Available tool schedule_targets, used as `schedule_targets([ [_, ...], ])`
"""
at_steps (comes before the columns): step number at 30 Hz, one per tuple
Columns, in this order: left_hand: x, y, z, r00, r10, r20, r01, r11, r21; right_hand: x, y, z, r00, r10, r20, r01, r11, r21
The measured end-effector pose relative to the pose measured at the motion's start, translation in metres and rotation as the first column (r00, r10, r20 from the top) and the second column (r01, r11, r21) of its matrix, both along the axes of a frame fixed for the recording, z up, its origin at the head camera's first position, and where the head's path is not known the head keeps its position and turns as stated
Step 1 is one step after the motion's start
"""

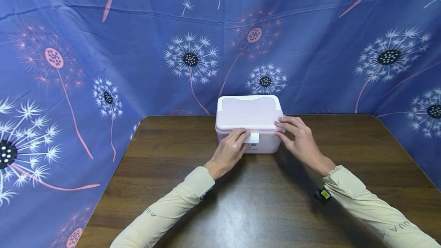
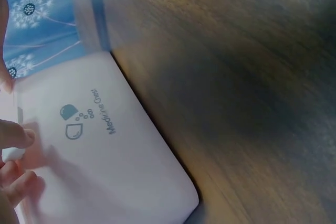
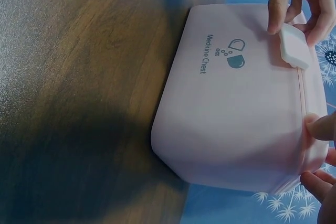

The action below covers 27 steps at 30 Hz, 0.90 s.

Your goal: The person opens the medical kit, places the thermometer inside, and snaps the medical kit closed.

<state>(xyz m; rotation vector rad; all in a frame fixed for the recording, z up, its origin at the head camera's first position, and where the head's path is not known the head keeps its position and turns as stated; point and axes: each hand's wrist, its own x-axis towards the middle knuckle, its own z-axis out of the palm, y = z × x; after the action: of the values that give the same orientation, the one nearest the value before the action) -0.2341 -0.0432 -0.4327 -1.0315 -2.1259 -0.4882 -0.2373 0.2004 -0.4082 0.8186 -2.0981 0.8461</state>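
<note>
A pale pink medicine chest (image 1: 248,114) stands near the table's far edge with its lid down. A pill drawing and the words "Medicine Chest" mark its front, clearest in the right wrist view. At the middle of the front seam sits a white latch (image 3: 295,46). My left hand (image 1: 229,149) pinches this latch at its left end, thumb low and fingers above. Around the lid's front right corner, my right hand (image 1: 299,137) grips the chest, with its thumb (image 3: 321,127) on the seam. Part of the left hand is cut off in the left wrist view.
The chest rests on a dark brown wooden table (image 1: 165,156). Behind it and at both sides hangs a blue cloth (image 1: 138,49) with dandelion prints, close to the chest's back. A small dark device (image 1: 322,196) is worn at the right wrist.
</note>
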Motion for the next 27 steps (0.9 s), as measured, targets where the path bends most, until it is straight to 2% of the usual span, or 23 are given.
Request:
schedule_targets([
  [7,-0.0008,-0.0009,-0.0004,0.999,-0.038,0.028,0.036,0.998,0.044,-0.0010,0.0007,-0.0014,1.000,-0.006,0.002,0.006,1.000,0.013],
  [16,-0.0024,0.0009,-0.0010,0.999,-0.040,0.034,0.039,0.998,0.040,-0.0003,0.0017,-0.0010,1.000,-0.018,0.002,0.018,1.000,0.018],
  [27,-0.0054,0.0036,-0.0022,0.999,-0.036,-0.040,0.037,0.999,0.012,-0.0012,0.0027,-0.0036,1.000,-0.010,0.000,0.010,1.000,0.005],
])
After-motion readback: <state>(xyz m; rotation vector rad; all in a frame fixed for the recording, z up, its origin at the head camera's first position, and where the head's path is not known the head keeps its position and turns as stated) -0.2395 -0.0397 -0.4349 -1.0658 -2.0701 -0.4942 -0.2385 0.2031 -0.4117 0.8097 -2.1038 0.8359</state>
